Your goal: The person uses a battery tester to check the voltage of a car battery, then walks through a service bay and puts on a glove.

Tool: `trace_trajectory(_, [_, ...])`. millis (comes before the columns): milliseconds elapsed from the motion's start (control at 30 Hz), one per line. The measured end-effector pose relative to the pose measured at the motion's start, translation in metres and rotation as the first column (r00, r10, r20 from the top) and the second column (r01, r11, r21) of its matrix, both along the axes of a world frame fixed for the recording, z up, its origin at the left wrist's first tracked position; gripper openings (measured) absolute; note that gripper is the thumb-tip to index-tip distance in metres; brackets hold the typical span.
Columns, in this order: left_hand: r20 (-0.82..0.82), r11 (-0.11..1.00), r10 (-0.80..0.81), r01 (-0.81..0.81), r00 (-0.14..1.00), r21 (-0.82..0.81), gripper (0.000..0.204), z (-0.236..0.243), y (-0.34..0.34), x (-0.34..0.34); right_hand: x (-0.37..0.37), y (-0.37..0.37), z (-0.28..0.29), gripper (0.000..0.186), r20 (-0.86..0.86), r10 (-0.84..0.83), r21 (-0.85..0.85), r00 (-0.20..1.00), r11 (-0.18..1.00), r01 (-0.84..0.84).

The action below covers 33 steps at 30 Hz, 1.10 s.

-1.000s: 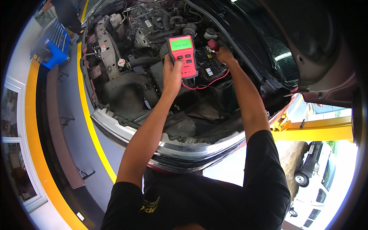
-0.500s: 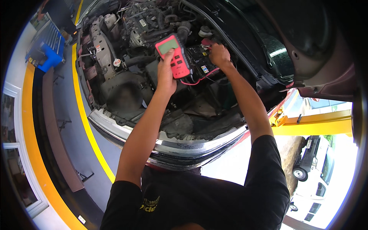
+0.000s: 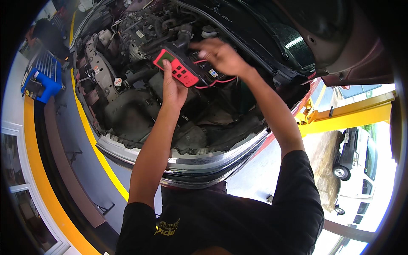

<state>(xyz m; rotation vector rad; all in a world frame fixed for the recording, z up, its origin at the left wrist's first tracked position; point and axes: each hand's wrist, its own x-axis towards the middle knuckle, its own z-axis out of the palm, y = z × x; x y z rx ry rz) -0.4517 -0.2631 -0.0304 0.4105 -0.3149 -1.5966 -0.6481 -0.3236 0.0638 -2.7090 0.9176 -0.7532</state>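
My left hand (image 3: 173, 87) is wrapped round a red and dark handheld battery tester (image 3: 179, 71), its thumb beside the small screen. The tester is tilted over the engine bay. Red leads (image 3: 223, 80) run near its lower end and by the car battery (image 3: 212, 73), which my hand and the tester partly cover. Over the battery, my right hand (image 3: 225, 57) is blurred by motion. Its fingers stretch to the left, apart from the thumb, and I see nothing held in them. The lead clamps cannot be made out.
The engine (image 3: 146, 36) fills the bay beyond the tester. The raised hood (image 3: 352, 42) hangs at the upper right. In front runs the bumper (image 3: 191, 165). A blue tool cart (image 3: 49, 78) stands at left, a yellow lift arm (image 3: 348, 114) and a white vehicle (image 3: 357, 170) at right.
My right hand has come off the far part of the battery and moved left toward the tester. The tester has tilted and shifted left in my left hand. The whole view has turned slightly.
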Motion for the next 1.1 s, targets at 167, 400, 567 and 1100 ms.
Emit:
trace_trajectory(167, [-0.113,0.996,0.079,-0.074,0.991,0.047,0.059,0.000,-0.005,0.010,-0.049,-0.041,-0.022,0.033,-0.596,-0.428,0.117,0.680,0.791,0.601])
trace_trajectory(400, [-0.151,0.996,-0.087,0.087,0.985,-0.008,0.066,0.002,-0.002,0.015,-0.032,-0.063,-0.081,0.030,-0.850,-0.474,-0.279,0.230,0.776,0.566])
trace_trajectory(567, [-0.119,0.984,-0.176,0.170,0.977,-0.062,0.071,0.004,-0.002,0.019,-0.034,-0.067,-0.073,0.030,-0.926,-0.338,-0.217,0.165,0.838,0.501])
trace_trajectory(1100, [-0.033,0.994,-0.021,0.024,0.999,0.109,0.049,0.015,0.002,0.028,0.039,-0.013,-0.038,0.052,0.070,-0.166,0.794,0.984,0.607,0.046])
